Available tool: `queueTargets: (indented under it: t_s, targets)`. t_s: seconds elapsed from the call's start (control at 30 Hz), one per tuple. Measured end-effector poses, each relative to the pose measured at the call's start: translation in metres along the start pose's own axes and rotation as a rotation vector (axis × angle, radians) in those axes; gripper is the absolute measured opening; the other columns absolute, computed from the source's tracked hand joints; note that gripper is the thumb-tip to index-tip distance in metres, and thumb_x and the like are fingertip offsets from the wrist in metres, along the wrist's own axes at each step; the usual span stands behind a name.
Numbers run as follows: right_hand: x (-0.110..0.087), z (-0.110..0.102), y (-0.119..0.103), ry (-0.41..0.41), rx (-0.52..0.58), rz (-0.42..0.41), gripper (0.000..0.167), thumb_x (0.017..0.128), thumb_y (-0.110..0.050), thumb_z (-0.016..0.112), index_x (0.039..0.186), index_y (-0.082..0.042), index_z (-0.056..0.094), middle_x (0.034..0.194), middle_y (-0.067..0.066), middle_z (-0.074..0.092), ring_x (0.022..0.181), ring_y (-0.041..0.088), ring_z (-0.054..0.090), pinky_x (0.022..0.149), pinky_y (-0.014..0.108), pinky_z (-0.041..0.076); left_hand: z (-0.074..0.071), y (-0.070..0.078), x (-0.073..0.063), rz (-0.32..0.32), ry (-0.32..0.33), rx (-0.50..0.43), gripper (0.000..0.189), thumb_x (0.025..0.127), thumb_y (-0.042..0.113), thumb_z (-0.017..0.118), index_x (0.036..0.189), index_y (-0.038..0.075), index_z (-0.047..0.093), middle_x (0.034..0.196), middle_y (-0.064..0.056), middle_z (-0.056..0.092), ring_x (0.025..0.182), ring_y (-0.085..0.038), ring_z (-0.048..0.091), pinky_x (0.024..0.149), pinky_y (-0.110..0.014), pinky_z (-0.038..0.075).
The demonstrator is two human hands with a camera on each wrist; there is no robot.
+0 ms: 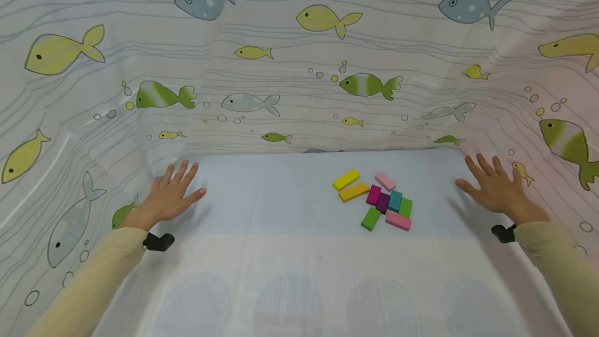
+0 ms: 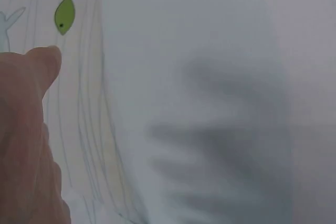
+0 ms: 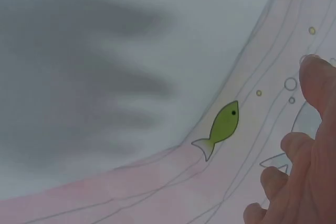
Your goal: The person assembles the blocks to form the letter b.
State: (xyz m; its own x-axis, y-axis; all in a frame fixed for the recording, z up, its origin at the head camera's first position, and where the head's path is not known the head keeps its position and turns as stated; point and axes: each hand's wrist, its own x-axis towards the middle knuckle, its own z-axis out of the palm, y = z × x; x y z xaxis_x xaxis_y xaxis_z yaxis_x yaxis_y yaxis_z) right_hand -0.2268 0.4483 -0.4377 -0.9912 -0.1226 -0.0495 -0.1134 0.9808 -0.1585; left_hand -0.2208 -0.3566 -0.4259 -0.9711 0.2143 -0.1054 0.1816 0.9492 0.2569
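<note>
My left hand (image 1: pixel 169 196) is held over the left side of the table with its fingers spread, holding nothing. On the far right, my right hand (image 1: pixel 497 190) likewise has spread fingers and nothing in it. Between them, nearer the right hand, lies a loose group of coloured blocks: a yellow block (image 1: pixel 346 180), an orange block (image 1: pixel 354 192), a magenta block (image 1: pixel 373 195), a purple block (image 1: pixel 382 202), a teal block (image 1: pixel 395 201), two pink blocks, one of them the front pink block (image 1: pixel 398 221), and two green blocks, one being the front green block (image 1: pixel 370 219). Both hands are well apart from the blocks.
A fish-patterned curtain (image 1: pixel 290 77) encloses the back and both sides. The table (image 1: pixel 262 196) has a pale blue band at the back and a whitish front part (image 1: pixel 224 259) with faint rounded shapes. Shadows of the hands fall on it.
</note>
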Motion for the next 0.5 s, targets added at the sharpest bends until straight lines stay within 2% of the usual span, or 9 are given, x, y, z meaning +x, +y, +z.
queueTargets:
  t_s: [0.17, 0.3, 0.43, 0.5]
  targets:
    - [0.005, 0.012, -0.010, -0.012, 0.022, -0.015, 0.089, 0.109, -0.062, 0.041, 0.171, -0.011, 0.002, 0.174, 0.032, -0.001, 0.156, 0.064, -0.008, 0.112, 0.087, -0.009, 0.010, 0.006, 0.001, 0.023, 0.003, -0.024, 0.091, 0.108, 0.063, 0.043, 0.172, 0.012, 0.004, 0.177, -0.026, -0.004, 0.158, -0.059, -0.014, 0.117, -0.082, -0.004]
    - [0.008, 0.020, -0.023, 0.000, 0.033, -0.058, 0.086, 0.109, -0.059, 0.046, 0.170, -0.007, 0.014, 0.173, 0.033, 0.007, 0.157, 0.063, -0.003, 0.114, 0.086, -0.001, 0.021, 0.016, 0.004, 0.059, 0.027, -0.045, 0.091, 0.107, 0.064, 0.045, 0.172, 0.014, 0.007, 0.178, -0.024, -0.001, 0.160, -0.056, -0.011, 0.118, -0.081, -0.003]
    - [0.011, 0.026, -0.040, 0.030, 0.032, -0.119, 0.083, 0.107, -0.057, 0.053, 0.166, -0.004, 0.029, 0.172, 0.034, 0.017, 0.157, 0.062, 0.006, 0.115, 0.085, 0.006, 0.036, 0.038, 0.010, 0.100, 0.043, -0.030, 0.088, 0.108, 0.061, 0.047, 0.172, 0.011, 0.012, 0.178, -0.023, 0.004, 0.161, -0.055, -0.005, 0.120, -0.079, 0.000]
    - [0.012, 0.030, -0.051, 0.039, 0.025, -0.147, 0.081, 0.105, -0.056, 0.057, 0.162, -0.002, 0.038, 0.170, 0.034, 0.021, 0.156, 0.062, 0.013, 0.115, 0.084, 0.011, 0.043, 0.055, 0.012, 0.130, 0.047, -0.024, 0.086, 0.109, 0.057, 0.049, 0.171, 0.008, 0.015, 0.177, -0.024, 0.007, 0.161, -0.055, 0.001, 0.121, -0.078, 0.005]
